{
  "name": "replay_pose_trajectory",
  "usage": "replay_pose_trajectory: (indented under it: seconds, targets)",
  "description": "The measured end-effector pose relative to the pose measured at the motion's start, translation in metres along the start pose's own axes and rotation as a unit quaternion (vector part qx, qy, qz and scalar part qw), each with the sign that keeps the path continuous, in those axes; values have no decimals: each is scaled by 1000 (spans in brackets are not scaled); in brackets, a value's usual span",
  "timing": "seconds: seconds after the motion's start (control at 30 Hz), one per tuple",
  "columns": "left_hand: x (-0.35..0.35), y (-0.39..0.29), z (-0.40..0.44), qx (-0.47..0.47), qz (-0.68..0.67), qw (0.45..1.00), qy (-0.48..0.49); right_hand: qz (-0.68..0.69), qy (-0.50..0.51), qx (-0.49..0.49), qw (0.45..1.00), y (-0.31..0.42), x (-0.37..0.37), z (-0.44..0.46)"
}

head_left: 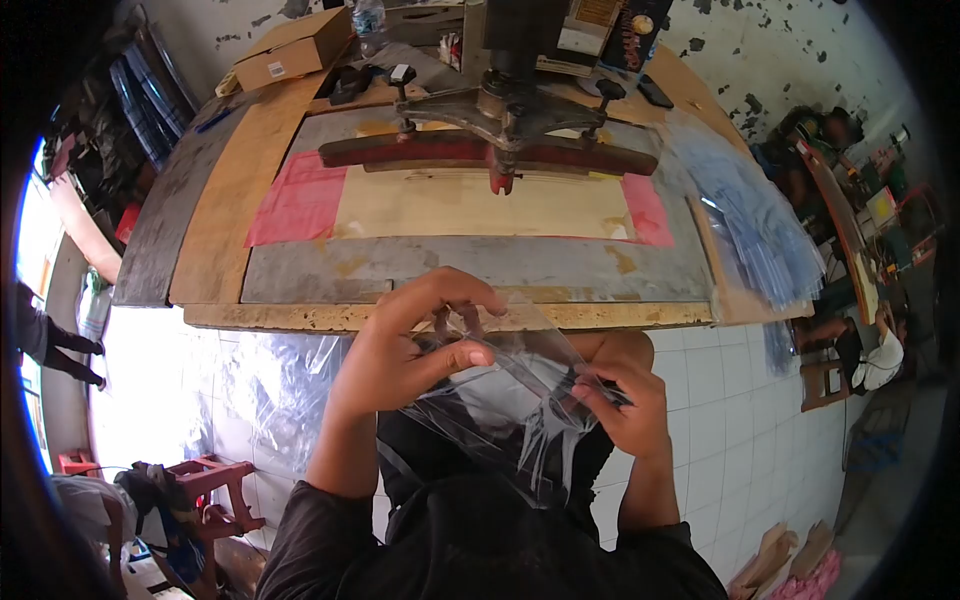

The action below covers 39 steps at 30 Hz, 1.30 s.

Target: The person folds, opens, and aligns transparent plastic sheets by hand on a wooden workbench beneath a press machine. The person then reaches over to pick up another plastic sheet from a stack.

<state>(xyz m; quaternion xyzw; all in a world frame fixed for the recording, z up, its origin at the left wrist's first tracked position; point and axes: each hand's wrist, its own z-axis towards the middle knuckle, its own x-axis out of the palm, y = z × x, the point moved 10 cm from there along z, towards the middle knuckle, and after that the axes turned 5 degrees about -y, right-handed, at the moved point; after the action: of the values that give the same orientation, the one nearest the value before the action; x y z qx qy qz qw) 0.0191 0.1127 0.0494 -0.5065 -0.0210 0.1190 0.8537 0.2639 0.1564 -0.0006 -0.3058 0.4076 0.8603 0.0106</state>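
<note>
A sheet of clear plastic with thin strips along its lower part lies between my two hands, above my lap. My left hand is curved around its upper left part, thumb and fingers apart, with plastic between them. At the right, my right hand pinches the sheet's edge between thumb and fingers. Both hands are just in front of the table's front edge. Beyond them stands a press with a dark red bar above a pale yellow sheet with pink ends.
Bluish clear plastic pieces are piled on the table's right side. A cardboard box and a phone lie at the back. More plastic covers floor at left, near a red stool. People are partly visible at both sides.
</note>
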Motion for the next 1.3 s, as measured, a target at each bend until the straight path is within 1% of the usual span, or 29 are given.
replay_pose_trajectory:
  seconds: [0.03,0.1,0.13,0.2,0.23,0.3,0.33,0.37,0.4,0.43,0.47,0.5,0.53,0.57,0.6,0.63,0.7,0.73,0.77,0.83,0.87,0.9,0.97,1.03,1.1,1.13,1.2,1.23,1.3]
  targets:
    - [1,-2,2,2,-2,1000,2,-2,-2,0,1000,-1,-4,-1]
    - [10,1,2,-43,47,996,55,32,-6,37,999,-11,-13,-4]
    - [9,5,3,-42,47,997,53,40,-8,47,998,-16,-15,-7]
    - [19,2,3,40,67,992,98,66,1,71,995,-26,-17,-11]
    - [19,3,2,39,67,992,97,93,9,97,991,-32,-17,-14]
    - [10,15,1,-6,72,996,61,88,18,108,990,-36,-22,-14]
    - [8,19,0,-7,71,995,63,83,24,118,989,-39,-23,-14]
    - [-12,23,0,-7,55,998,-19,82,22,120,989,-43,-25,-15]
    - [-34,26,-3,-7,38,994,-101,84,-3,57,995,-37,-31,-15]
    - [-42,27,-4,-6,37,994,-99,85,-28,-7,996,-32,-38,-16]
    - [-63,32,-8,-31,43,986,-155,74,-18,-56,996,-37,-41,-18]
    - [-80,37,-13,-55,48,975,-211,73,-19,-54,996,-39,-36,-22]
    - [-83,39,-13,-56,48,975,-209,176,-84,-13,981,-46,-39,-26]
    - [-88,39,-14,-50,66,970,-229,276,-148,27,949,-54,-41,-31]
    - [-93,39,-15,-44,84,964,-249,297,-170,44,939,-55,-39,-31]
    - [-93,40,-16,-45,84,964,-247,297,-171,46,938,-55,-41,-32]
    - [-96,43,-20,-63,95,957,-265,241,-133,149,950,-70,-34,-37]
    - [-96,46,-22,-64,95,958,-263,187,-91,157,965,-67,-33,-36]
    - [-99,52,-25,-71,101,952,-279,187,-95,160,964,-62,-31,-35]
    - [-104,58,-31,-78,106,946,-297,267,-106,159,944,-49,-17,-24]
    - [-106,61,-35,-85,101,941,-310,219,-121,124,960,-45,-18,-18]
    - [-110,65,-39,-92,97,937,-324,218,-121,125,960,-48,-18,-17]
    - [-111,71,-43,-91,89,941,-314,134,-111,116,978,-55,-18,-17]
    - [-110,73,-44,-90,82,945,-303,115,-105,93,983,-59,-15,-15]
    - [-106,77,-44,-103,65,949,-291,186,-50,131,972,-64,0,-14]
    - [-106,77,-44,-103,65,949,-291,187,-50,131,972,-64,-1,-10]
    - [-108,80,-45,-117,45,945,-301,85,40,56,994,-44,8,0]
    - [-109,81,-45,-118,45,945,-301,85,40,57,994,-40,6,0]
    - [-111,84,-46,-118,55,948,-290,78,-16,99,992,-43,-7,0]
